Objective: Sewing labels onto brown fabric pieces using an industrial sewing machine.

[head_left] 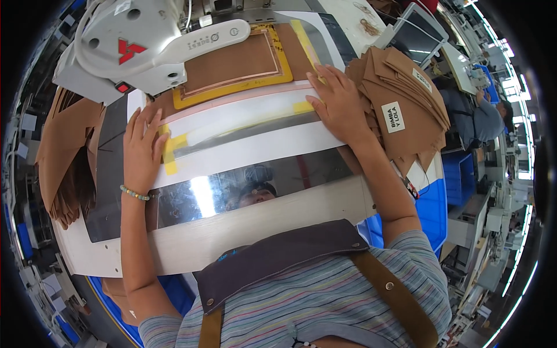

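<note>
My left hand (141, 142) lies with its fingers stretched out on the left edge of a white template sheet (249, 148), beside strips of yellow tape (168, 152). On the opposite edge rests my right hand (338, 104), fingers spread, near another yellow tape strip (303, 39). Neither hand grips anything that I can see. Between and beyond them, a brown fabric piece (229, 62) lies flat in the template. A yellow frame (283, 71) sits over it, partly under the white head of a sewing machine (130, 43).
Brown fabric pieces hang in a stack (69, 151) on the left. Another fanned stack (406, 95) with white labels lies at right. A shiny plate (255, 188) covers the table's near part. Blue bins (432, 211) stand below right. A person (476, 116) works farther right.
</note>
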### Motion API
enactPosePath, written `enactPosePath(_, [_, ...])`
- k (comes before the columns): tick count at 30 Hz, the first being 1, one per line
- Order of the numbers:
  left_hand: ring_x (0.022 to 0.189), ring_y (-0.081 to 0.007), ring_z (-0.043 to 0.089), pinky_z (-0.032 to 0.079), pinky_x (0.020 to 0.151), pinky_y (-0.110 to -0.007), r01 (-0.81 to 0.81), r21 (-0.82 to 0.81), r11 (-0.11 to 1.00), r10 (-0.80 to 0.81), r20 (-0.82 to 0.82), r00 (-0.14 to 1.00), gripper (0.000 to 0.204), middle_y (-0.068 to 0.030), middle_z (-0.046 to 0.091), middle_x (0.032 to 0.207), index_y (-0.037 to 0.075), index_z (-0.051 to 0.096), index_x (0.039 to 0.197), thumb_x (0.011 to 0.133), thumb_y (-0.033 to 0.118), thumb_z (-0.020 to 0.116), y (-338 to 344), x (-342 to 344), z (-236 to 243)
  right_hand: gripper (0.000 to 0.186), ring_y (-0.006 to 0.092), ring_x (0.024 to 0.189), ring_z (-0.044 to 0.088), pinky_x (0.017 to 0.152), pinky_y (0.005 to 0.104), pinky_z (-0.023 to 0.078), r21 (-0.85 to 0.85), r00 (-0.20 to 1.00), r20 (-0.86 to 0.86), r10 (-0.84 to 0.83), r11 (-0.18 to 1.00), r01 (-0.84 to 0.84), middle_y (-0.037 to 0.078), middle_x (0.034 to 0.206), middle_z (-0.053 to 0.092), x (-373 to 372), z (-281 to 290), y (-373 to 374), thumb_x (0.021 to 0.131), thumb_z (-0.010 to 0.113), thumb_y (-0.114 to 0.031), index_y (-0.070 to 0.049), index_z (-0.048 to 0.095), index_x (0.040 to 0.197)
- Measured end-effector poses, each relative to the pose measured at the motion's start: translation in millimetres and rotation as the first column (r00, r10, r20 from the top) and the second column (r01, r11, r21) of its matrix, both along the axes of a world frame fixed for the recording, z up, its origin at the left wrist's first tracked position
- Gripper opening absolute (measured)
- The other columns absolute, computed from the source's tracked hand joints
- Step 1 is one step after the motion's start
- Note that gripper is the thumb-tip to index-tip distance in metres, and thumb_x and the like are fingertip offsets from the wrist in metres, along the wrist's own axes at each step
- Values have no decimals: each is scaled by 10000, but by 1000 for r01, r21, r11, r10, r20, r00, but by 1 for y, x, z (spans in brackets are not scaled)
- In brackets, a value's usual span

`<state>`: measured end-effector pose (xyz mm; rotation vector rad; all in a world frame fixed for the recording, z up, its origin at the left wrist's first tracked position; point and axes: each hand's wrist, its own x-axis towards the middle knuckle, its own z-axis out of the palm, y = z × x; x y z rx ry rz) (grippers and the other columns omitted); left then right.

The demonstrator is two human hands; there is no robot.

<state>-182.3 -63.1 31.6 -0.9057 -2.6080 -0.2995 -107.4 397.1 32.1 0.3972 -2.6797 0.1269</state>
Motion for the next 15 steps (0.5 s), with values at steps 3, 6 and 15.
enactPosePath(3, [1547,-374,401,361,1251,-489,-52,-33,998,53,47,997,460,-120,518,1633,130,661,1491,1039,212,656,0,-1,-1,508,365,1545,385,1230,538,342,3,999,3,-44,999,44,157,1612,507,2,-7,1,1090,599,-401,-33,662,1435])
enactPosePath(6, [1567,-376,372,333,1270,-490,-69,-62,996,73,77,994,469,-116,498,1652,146,651,1509,1049,238,652,-4,0,-2,557,362,1599,298,1271,561,271,7,991,114,-67,998,66,151,1672,445,2,-9,3,1119,530,-462,-53,640,1481])
enactPosePath(15, [1595,-364,335,297,1283,-486,-63,-68,996,72,140,988,488,-111,455,1688,175,627,1541,1058,245,631,-3,0,-4,460,369,1553,379,1251,556,311,-107,993,116,-13,994,25,166,1578,550,3,-3,6,1094,604,-371,-20,716,1369])
